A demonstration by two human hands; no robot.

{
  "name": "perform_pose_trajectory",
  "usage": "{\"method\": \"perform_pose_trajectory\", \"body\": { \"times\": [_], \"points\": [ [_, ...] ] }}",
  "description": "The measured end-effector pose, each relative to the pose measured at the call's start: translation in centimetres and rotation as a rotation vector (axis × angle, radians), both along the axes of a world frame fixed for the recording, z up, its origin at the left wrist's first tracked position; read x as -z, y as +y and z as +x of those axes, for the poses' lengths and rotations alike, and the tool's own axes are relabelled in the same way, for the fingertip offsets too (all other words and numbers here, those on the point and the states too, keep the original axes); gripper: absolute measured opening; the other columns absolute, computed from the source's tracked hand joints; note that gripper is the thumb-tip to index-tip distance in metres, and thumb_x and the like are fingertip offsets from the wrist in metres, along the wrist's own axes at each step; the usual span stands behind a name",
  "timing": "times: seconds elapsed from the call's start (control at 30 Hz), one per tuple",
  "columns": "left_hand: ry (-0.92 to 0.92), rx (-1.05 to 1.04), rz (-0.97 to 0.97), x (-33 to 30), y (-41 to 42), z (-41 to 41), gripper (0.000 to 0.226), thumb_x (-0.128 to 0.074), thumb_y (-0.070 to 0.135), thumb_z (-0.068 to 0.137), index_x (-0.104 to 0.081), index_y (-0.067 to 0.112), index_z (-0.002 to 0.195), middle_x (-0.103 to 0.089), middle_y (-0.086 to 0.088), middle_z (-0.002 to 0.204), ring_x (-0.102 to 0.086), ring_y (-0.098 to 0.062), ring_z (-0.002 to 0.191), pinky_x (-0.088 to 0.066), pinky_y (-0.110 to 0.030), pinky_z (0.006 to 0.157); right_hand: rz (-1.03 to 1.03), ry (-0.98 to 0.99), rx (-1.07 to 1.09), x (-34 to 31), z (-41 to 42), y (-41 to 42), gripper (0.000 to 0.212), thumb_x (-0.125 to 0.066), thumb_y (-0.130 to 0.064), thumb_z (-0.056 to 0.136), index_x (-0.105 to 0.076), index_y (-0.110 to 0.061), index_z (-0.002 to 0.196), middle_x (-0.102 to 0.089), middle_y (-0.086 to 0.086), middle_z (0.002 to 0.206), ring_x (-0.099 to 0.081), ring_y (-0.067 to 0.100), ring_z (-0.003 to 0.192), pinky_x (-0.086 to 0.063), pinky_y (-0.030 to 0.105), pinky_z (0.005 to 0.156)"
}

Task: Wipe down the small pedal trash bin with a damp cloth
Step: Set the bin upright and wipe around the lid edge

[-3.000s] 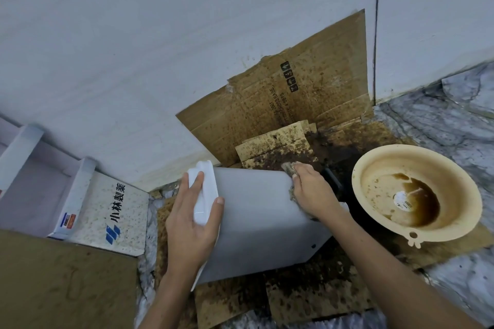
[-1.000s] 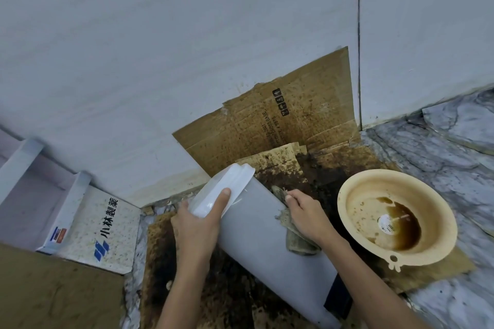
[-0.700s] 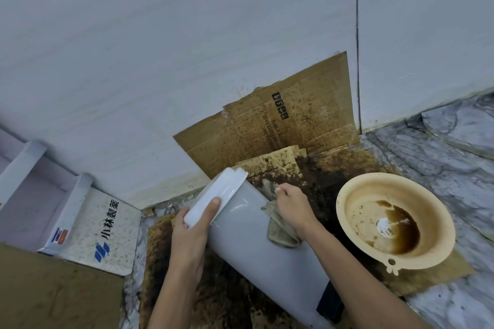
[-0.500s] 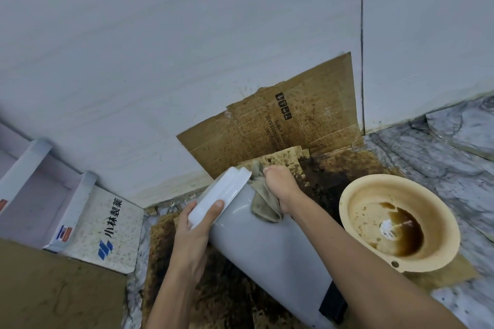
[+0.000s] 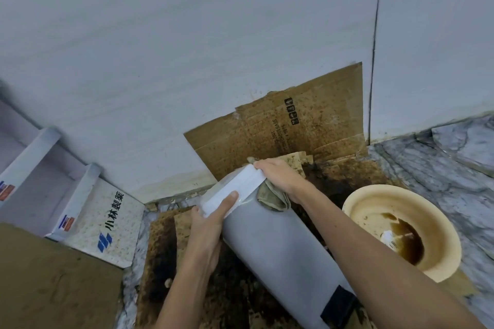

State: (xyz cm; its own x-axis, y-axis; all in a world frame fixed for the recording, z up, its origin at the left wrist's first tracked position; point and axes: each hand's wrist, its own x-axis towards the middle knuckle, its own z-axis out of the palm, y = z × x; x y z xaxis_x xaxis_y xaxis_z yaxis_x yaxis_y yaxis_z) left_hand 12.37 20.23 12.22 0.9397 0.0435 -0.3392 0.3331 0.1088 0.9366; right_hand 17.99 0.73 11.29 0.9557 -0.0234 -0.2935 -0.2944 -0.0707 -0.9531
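Bin [image 5: 278, 256]: grey body tilted, lid end up and away toward the wall, pedal end low and near.
Left hand [image 5: 205, 232]: closed around the bin's upper body, thumb pressed on the white lid [image 5: 232, 189].
Right hand [image 5: 278, 173]: clutching a crumpled damp cloth [image 5: 272, 195] at the lid's far edge, just beside the left thumb.
Long axis: runs from lower right up to the lid; remaining body lies below the cloth, so a downward stroke likely comes next.
Surroundings: stained cardboard [image 5: 294, 125] behind; beige basin [image 5: 401, 230] to the right.

home floor corner | marble floor [image 5: 441, 168] | stained cardboard [image 5: 307, 125] | white wall [image 5: 187, 48]
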Motion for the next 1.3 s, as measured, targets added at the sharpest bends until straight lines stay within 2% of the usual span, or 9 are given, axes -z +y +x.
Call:
{"method": "perform_pose_trajectory", "body": {
  "times": [0.17,0.3,0.4,0.5,0.63,0.8,0.97,1.13,1.3],
  "points": [
    [0.052,0.096,-0.007,-0.8,-0.8,1.0,0.069,-0.098,0.033,0.055,-0.073,0.014,0.116,-0.081,-0.006,0.107,-0.078,-0.024,0.099,-0.061,-0.046,0.091,-0.041,-0.038,0.081,0.0,-2.0,-1.1,0.028,-0.045,-0.044,0.085,-0.061,-0.022,0.080,-0.063,-0.002,0.085,-0.059,0.014,0.080,-0.042,0.033,0.073],
    [0.075,0.162,-0.011,-0.8,-1.0,2.1,0.073,-0.100,0.032,0.055,-0.072,0.012,0.119,-0.081,-0.008,0.107,-0.078,-0.025,0.097,-0.063,-0.038,0.076,-0.097,-0.053,0.172,0.1,-3.9,-1.8,0.039,-0.041,-0.042,0.091,-0.066,-0.019,0.110,-0.067,0.000,0.110,-0.060,0.018,0.105,-0.045,0.040,0.097],
    [0.086,0.231,-0.014,-0.9,-0.9,3.0,0.070,-0.096,0.030,0.061,-0.070,0.011,0.123,-0.080,-0.010,0.108,-0.078,-0.025,0.095,-0.062,-0.032,0.068,-0.125,-0.062,0.241,0.5,-5.6,-1.5,0.041,-0.039,-0.045,0.093,-0.061,-0.021,0.118,-0.064,-0.001,0.114,-0.057,0.017,0.107,-0.044,0.042,0.098],
    [0.088,0.288,-0.007,-1.0,-0.6,3.6,0.082,-0.099,0.034,0.057,-0.066,0.012,0.128,-0.079,-0.010,0.114,-0.077,-0.026,0.101,-0.063,-0.036,0.075,-0.129,-0.095,0.354,0.8,-6.8,-0.8,0.032,-0.041,-0.044,0.093,-0.061,-0.020,0.099,-0.064,-0.002,0.100,-0.058,0.014,0.095,-0.045,0.038,0.083],
    [0.051,0.323,0.013,-0.5,-0.2,3.6,0.098,-0.103,0.043,0.045,-0.066,0.014,0.130,-0.078,-0.007,0.118,-0.076,-0.025,0.106,-0.062,-0.041,0.086,-0.111,-0.106,0.429,0.6,-7.4,-0.1,0.027,-0.042,-0.041,0.092,-0.063,-0.023,0.094,-0.065,-0.003,0.096,-0.059,0.014,0.093,-0.048,0.038,0.084],
    [-0.024,0.330,0.044,-0.5,0.4,3.2,0.092,-0.102,0.048,0.044,-0.069,0.020,0.125,-0.079,0.000,0.115,-0.076,-0.021,0.104,-0.062,-0.041,0.087,-0.072,-0.149,0.468,0.3,-8.1,0.4,0.026,-0.045,-0.044,0.089,-0.062,-0.026,0.088,-0.066,-0.004,0.091,-0.060,0.014,0.088,-0.047,0.034,0.075],
    [-0.141,0.350,-0.007,-1.4,0.3,3.3,0.082,-0.099,0.043,0.056,-0.068,0.026,0.130,-0.076,0.002,0.122,-0.074,-0.020,0.109,-0.062,-0.037,0.084,-0.004,-0.216,0.491,-1.1,-7.7,0.4,0.020,-0.046,-0.045,0.085,-0.052,-0.043,0.066,-0.056,-0.016,0.072,-0.053,0.008,0.071,-0.038,0.026,0.063],
    [-0.265,0.326,0.065,-0.6,-0.9,3.5,0.079,-0.096,0.044,0.061,-0.063,0.041,0.132,-0.074,0.017,0.123,-0.072,-0.006,0.109,-0.061,-0.027,0.082,0.046,-0.244,0.499,-0.2,-6.8,-0.6,0.032,-0.046,-0.043,0.086,-0.063,-0.034,0.111,-0.068,-0.009,0.103,-0.063,0.010,0.095,-0.052,0.033,0.081],
    [-0.361,0.264,0.181,1.5,-1.4,3.3,0.104,-0.095,0.059,0.053,-0.050,0.041,0.146,-0.066,0.033,0.123,-0.065,0.011,0.106,-0.058,-0.013,0.076,0.117,-0.252,0.525,2.0,-6.6,-1.1,0.046,-0.051,-0.039,0.087,-0.055,-0.029,0.132,-0.066,-0.010,0.112,-0.064,0.001,0.093,-0.049,0.025,0.075]
  ]
}}
